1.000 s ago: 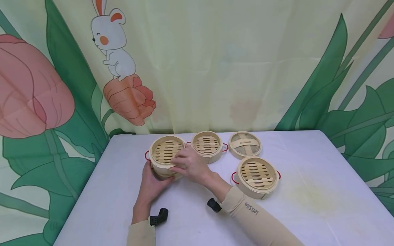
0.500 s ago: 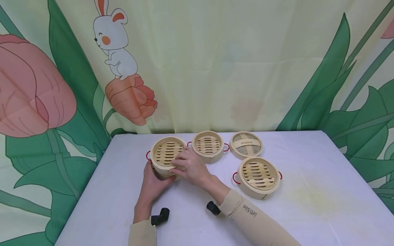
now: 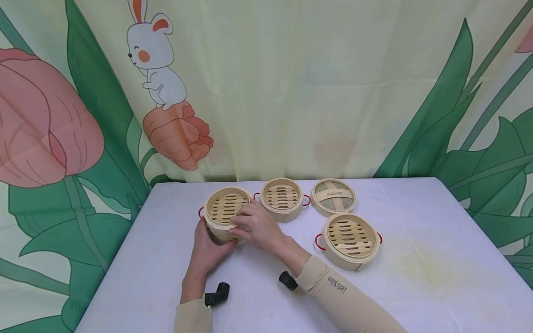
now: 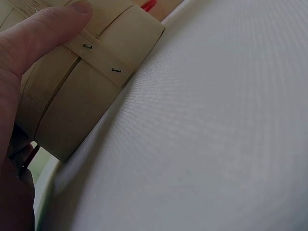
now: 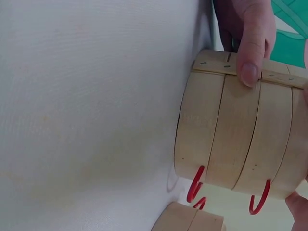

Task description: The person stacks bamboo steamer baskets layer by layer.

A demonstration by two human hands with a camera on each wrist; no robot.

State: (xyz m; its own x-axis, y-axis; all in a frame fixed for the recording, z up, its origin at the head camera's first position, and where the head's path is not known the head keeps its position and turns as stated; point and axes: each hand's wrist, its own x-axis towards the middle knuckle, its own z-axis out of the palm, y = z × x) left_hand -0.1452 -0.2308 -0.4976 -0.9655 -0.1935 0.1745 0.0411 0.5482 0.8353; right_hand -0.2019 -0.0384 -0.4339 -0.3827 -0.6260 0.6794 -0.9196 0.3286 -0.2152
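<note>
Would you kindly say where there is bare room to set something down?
White cloth lies bare right of the frontmost tan round bamboo steamer and left of the left hand. Back centre is crowded: the held round bamboo stack, rear steamer and round bamboo lid.

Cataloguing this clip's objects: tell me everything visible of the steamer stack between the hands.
The round steamer stack, apparently two tiers of pale bamboo-like wood, has a slatted top, stapled seams and red handles. It stands upright on the white cloth, at back left. The left hand and right hand grip its sides.
</note>
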